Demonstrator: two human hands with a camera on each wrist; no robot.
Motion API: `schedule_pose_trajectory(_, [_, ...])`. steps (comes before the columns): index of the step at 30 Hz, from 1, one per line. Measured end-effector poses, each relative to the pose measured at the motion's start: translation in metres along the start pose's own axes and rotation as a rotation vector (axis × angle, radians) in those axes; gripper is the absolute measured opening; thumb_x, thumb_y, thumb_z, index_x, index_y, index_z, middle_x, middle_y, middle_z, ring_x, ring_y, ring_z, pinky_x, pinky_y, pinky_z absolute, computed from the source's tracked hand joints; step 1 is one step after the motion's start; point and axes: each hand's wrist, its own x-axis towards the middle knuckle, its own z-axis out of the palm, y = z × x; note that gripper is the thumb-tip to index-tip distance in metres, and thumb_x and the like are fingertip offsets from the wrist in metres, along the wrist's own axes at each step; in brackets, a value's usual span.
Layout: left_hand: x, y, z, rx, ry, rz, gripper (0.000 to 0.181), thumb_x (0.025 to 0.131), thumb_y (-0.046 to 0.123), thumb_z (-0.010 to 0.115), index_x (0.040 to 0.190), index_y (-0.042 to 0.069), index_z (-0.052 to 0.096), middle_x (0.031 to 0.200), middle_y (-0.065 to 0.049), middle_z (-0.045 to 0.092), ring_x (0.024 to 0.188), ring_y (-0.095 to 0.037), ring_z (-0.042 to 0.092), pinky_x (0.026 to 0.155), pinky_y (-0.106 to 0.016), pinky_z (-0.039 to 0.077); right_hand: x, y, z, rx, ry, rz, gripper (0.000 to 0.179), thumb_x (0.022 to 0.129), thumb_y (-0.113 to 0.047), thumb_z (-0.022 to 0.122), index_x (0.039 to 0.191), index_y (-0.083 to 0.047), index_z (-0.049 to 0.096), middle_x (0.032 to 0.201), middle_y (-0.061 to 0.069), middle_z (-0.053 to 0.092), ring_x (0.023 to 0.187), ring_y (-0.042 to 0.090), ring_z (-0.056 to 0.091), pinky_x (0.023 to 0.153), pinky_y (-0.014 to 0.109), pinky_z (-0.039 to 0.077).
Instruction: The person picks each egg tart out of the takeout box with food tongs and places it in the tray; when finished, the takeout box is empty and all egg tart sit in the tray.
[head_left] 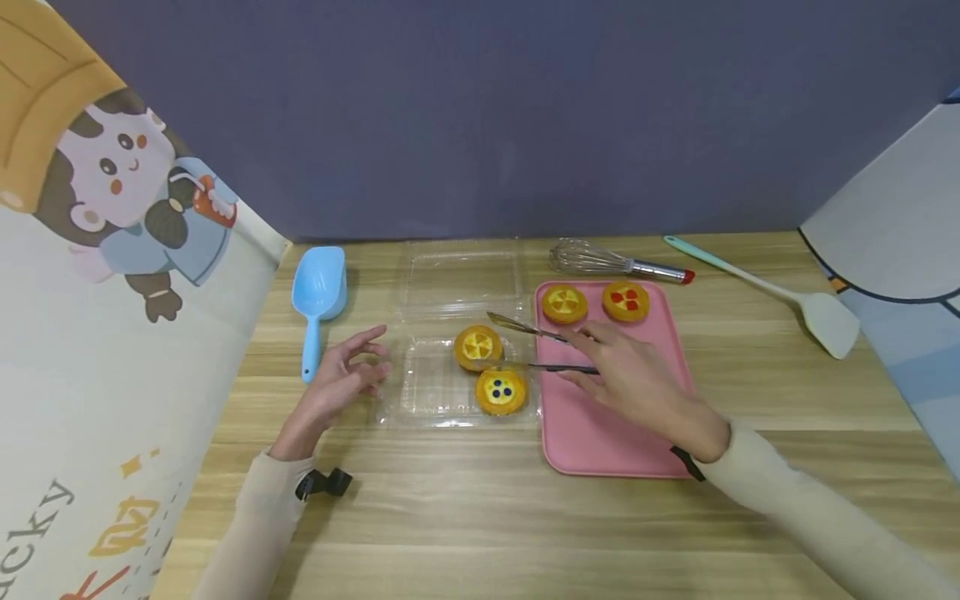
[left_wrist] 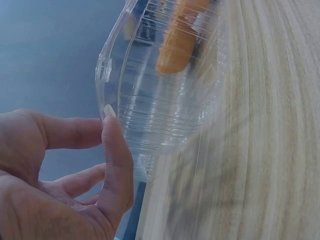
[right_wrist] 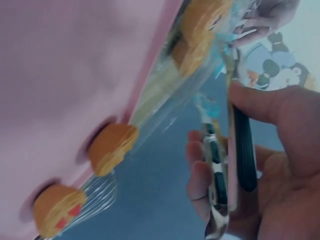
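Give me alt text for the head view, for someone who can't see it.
A right hand holds metal tongs near two fruit-topped tarts in an open clear plastic container; the left hand is beside it. Two more tarts sit on a pink tray.

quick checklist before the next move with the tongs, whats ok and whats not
1. Right hand holding the tongs: ok.
2. Lid of the clear container open: ok, laid back behind the base.
3. Room in the base: ok, its left part is bare beside two tarts.
4. Tongs clear of those tarts: cannot tell; they overlap one in the head view.
5. Left hand steadying the container: cannot tell; it's at the left edge, contact unclear.
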Motion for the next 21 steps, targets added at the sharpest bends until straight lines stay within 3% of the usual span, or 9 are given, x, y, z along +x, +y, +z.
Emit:
schedule_pose_trajectory(3, [-0.001,-0.001,0.0,0.006,0.003,-0.001,0.07,0.099,0.001,0.063,0.162,0.008,0.035,0.138,-0.023,0.05,0.081,-0.006,0.065,0.066,-0.025,0.062,0.005,-0.008,0.001,-0.003,-0.055,0.036,0.06,0.088,-0.038,0.084,0.142,-0.018,0.064,0.123,0.012,0.069,0.088,0.023,0.068,0.056,0.036,0.056])
schedule_pose_trajectory(9, [-0.001,-0.002,0.0,0.015,0.004,-0.003,0.069,0.099,0.002,0.064,0.162,0.009,0.035,0.138,-0.023,0.05,0.082,-0.007,0.065,0.066,-0.026,0.063,0.012,-0.02,0.004,-0.007,-0.111,0.048,0.057,0.089,-0.038,0.083,0.138,-0.014,0.065,0.12,0.012,0.07,0.091,0.024,0.07,0.064,0.041,0.062])
schedule_pose_trajectory(15, [-0.001,-0.002,0.001,0.018,0.008,-0.005,0.07,0.099,0.002,0.064,0.162,0.009,0.036,0.137,-0.023,0.051,0.081,-0.006,0.064,0.065,-0.025,0.062,0.02,-0.025,0.011,-0.031,-0.076,0.009,0.054,0.09,-0.037,0.083,0.135,-0.012,0.067,0.104,0.006,0.066,0.075,0.017,0.06,0.049,0.029,0.049])
schedule_pose_trajectory(21, [0.0,-0.001,0.001,0.017,0.011,-0.004,0.069,0.099,0.002,0.064,0.162,0.009,0.036,0.137,-0.022,0.052,0.08,-0.005,0.064,0.064,-0.025,0.062,0.024,-0.026,0.012,-0.046,-0.056,-0.022,0.05,0.091,-0.036,0.081,0.133,-0.012,0.068,0.102,0.004,0.066,0.075,0.017,0.059,0.046,0.025,0.044])
